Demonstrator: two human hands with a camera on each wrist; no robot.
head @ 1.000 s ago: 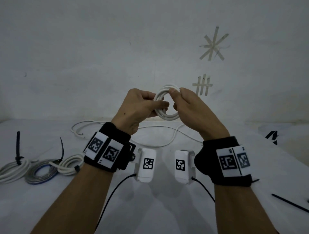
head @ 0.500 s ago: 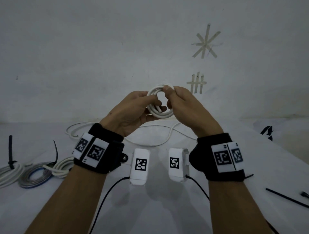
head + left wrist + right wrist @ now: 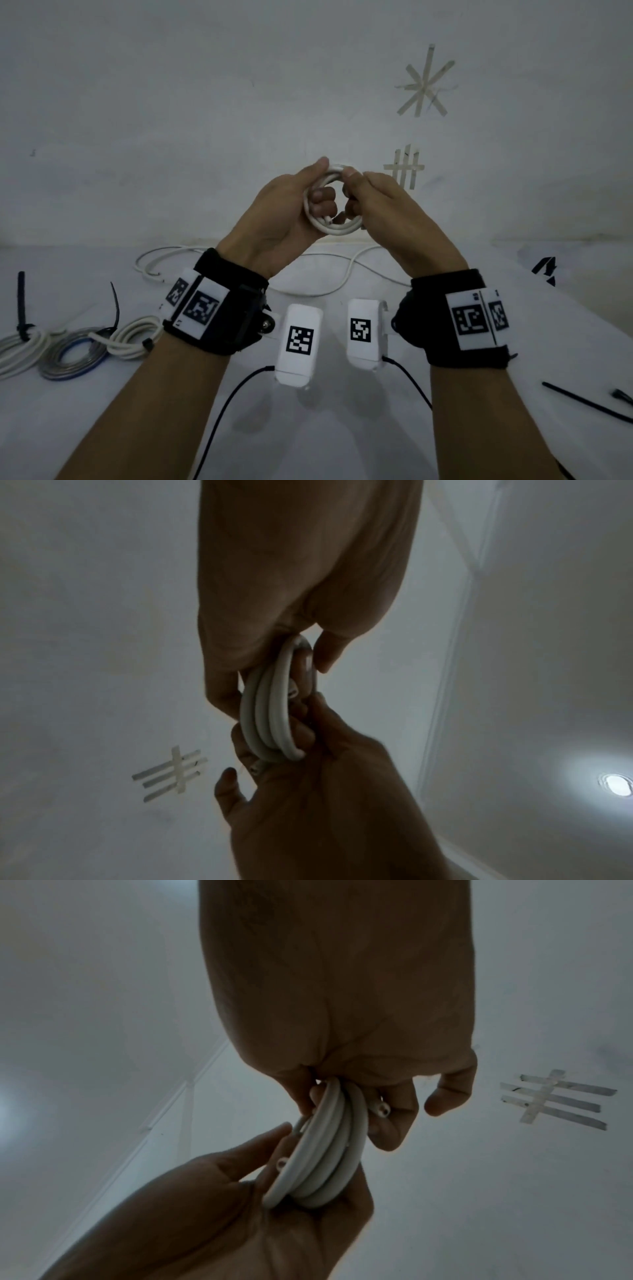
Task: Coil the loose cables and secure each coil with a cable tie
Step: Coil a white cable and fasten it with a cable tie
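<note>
While both hands are holding it up above the table (image 3: 342, 428), well clear of the surface, the coil (image 3: 337, 229) is being kept in shape for tying

- Coil: white cable, about three turns, standing on edge between the two hands in mid-air over the far middle of the table; both cut ends are showing at the turns in the right wrist view, so the winding is judged finished
- Left hand (image 3: 281, 219): fingers curling round the coil's left side, thumb tip at the top, fingertips poking through the ring; it is clamping the turns so they are not springing apart
- Right hand (image 3: 387, 209): fingers pinching the top and right side, apparently pressing a loose end against the turns
- Loose cable (image 3: 349, 274): white, lying uncoiled along the table's far edge, waiting its turn
- Done coils (image 3: 68, 346): three, lying at the left edge, each carrying a black tie with its tail sticking up; parked aside as finished work
- Spare tie (image 3: 582, 401): black, lying flat at the right edge, near the right hand's side; judged to be the next thing needed, which means one hand will be having to hold the coil alone
</note>
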